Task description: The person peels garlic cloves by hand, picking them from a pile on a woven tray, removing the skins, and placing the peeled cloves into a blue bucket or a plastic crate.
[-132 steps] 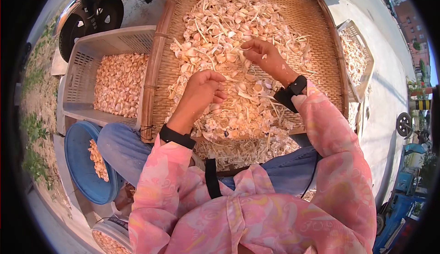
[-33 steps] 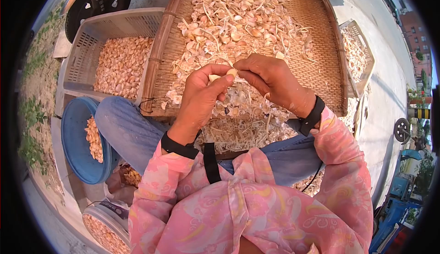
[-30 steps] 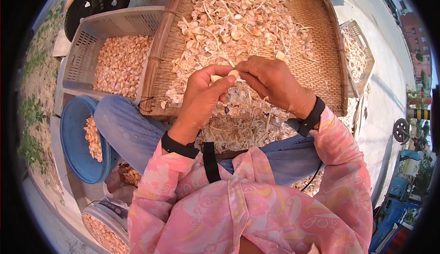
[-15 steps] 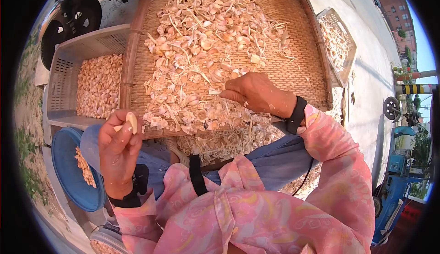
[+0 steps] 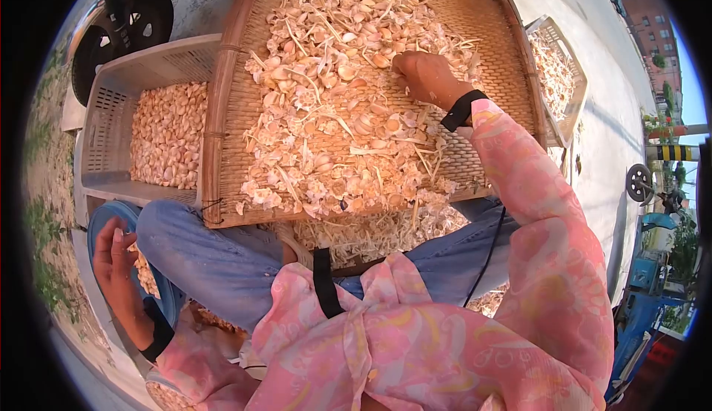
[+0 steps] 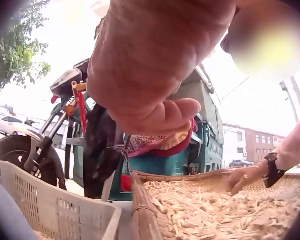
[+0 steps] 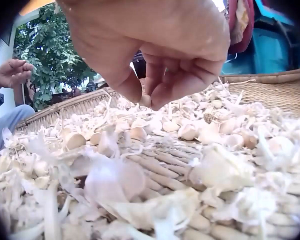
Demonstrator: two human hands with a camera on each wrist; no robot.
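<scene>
My left hand is over the blue bucket beside my left knee, fingers loosely bent and apart, with nothing seen in them. Peeled-looking garlic cloves lie in that bucket. In the left wrist view the same hand fills the upper middle. Out on the woven bamboo tray, my right hand reaches down into the heap of garlic cloves and skins. The right wrist view shows its thumb and fingertips pinching a small pale garlic clove just above the heap.
A grey plastic crate of cloves stands left of the tray, and another crate holding stalks and skins stands to its right. Husks lie below the tray's near edge. A wheel and a teal vehicle are beyond.
The left hand carried a clove away from the right hand, leftwards to the bucket, and no longer shows it. The right hand moved from the near tray forward into the heap.
</scene>
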